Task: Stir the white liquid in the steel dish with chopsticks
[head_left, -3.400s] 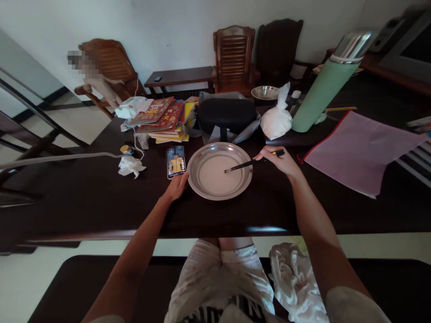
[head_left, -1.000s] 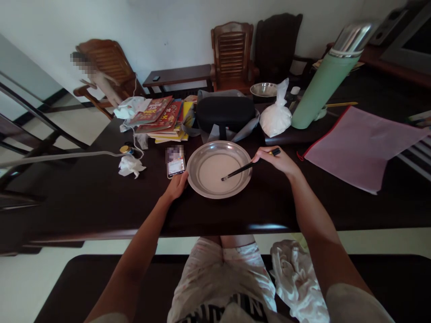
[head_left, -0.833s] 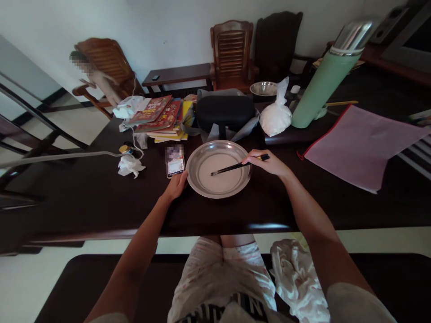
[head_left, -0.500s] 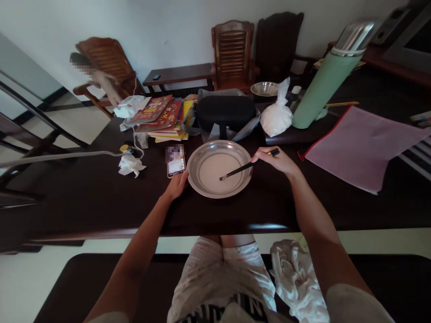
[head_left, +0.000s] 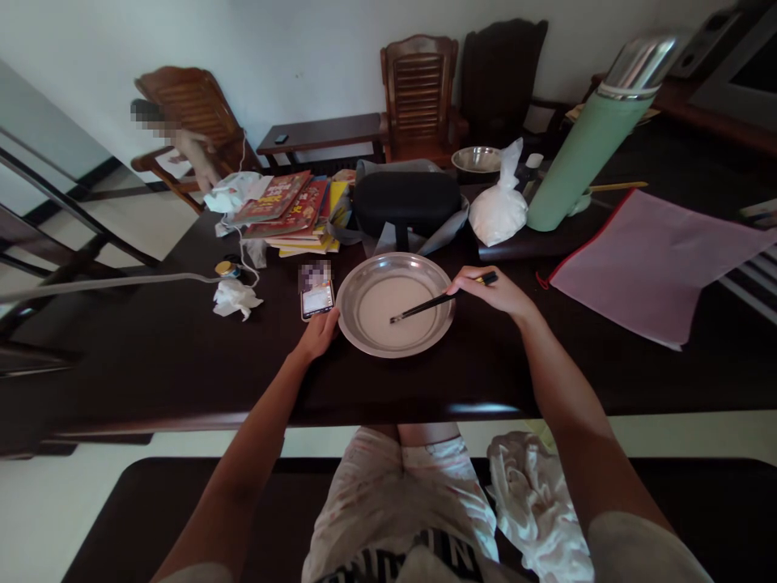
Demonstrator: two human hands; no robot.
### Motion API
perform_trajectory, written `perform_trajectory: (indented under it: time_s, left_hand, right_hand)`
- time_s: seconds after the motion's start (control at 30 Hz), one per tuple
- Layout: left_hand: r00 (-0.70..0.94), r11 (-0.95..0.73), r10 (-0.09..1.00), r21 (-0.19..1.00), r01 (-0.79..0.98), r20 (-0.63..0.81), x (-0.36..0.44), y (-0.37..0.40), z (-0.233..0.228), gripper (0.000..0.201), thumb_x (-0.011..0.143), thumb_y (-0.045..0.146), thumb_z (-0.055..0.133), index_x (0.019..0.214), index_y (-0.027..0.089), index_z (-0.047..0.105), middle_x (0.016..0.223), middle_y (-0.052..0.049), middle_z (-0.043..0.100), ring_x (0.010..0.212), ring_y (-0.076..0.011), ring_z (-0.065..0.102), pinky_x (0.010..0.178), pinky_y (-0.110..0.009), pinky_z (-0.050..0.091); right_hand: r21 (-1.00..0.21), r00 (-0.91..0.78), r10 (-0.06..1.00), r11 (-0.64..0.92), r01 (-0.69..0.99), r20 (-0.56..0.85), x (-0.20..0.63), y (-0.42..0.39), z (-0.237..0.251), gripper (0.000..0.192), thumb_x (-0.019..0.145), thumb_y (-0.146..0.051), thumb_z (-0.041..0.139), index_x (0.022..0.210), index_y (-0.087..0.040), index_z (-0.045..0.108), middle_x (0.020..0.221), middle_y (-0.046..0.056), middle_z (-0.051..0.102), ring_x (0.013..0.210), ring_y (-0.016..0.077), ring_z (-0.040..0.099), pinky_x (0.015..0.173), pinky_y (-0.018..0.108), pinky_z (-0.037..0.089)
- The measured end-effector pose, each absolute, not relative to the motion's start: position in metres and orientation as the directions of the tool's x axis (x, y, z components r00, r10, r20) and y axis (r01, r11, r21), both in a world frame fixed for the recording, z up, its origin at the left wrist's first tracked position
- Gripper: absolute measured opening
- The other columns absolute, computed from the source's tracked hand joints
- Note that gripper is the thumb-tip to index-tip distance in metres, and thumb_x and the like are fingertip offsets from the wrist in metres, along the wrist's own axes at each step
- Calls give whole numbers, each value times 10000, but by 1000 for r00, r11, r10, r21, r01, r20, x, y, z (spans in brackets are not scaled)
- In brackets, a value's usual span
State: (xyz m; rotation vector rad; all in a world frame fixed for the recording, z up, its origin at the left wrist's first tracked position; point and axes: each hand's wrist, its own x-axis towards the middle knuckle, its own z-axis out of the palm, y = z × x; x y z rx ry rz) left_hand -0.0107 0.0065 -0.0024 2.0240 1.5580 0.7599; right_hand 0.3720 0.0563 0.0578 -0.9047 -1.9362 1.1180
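Note:
A shallow steel basin (head_left: 394, 350) stands on the dark table, holding a pale, milky mixture (head_left: 397, 304). My left hand (head_left: 316, 334) grips the basin's left rim, thumb on the edge and the other fingers partly hidden. In my right hand (head_left: 486, 289), closed above the right rim, is a pair of black chopsticks (head_left: 425, 305) with gold-banded ends. Their tips dip into the mixture near the middle of the basin. Just beyond my left hand lies a phone (head_left: 317, 298) with a lit screen.
Behind the basin are a black case (head_left: 406, 201), a tied bag of white powder (head_left: 498, 217) and a tall green thermos (head_left: 588, 162). Books (head_left: 285, 206) and a crumpled tissue (head_left: 235, 300) lie left, a pink mesh bag (head_left: 655, 267) right. Another person (head_left: 191, 154) is at the far left.
My right hand has shifted slightly left, and the chopstick tips have moved a little left within the mixture. My left hand and the basin keep their places.

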Motion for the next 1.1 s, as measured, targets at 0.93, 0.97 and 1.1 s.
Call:
perform_trajectory:
  time_s: [0.93,0.97,1.1]
  left_hand:
    - [196,-220,974,666,713,112,-12,7,-3,735,959,697,149,471,221,423,460,-38,480,480,-138,461,559,-294,400]
    - [194,-220,974,666,713,114,-11,7,-3,739,955,706,146,470,222,423,458,-37,479,479,-138,459,560,-295,401]
    - [198,-232,972,665,710,128,-10,6,-2,737,948,714,143,470,225,416,456,-36,481,478,-142,459,556,-298,398]
  right_hand:
    - [-888,-522,813,412,204,257,368,58,53,351,905,-554,592,858,-277,803,885,35,743,849,202,660,837,353,481]
    - [-878,-519,811,429,212,271,367,58,52,345,903,-555,593,876,-282,803,894,37,743,850,203,655,833,357,481]
    - [-864,-401,858,438,248,320,374,59,55,336,898,-555,605,831,-289,798,849,32,732,849,211,653,854,371,476]
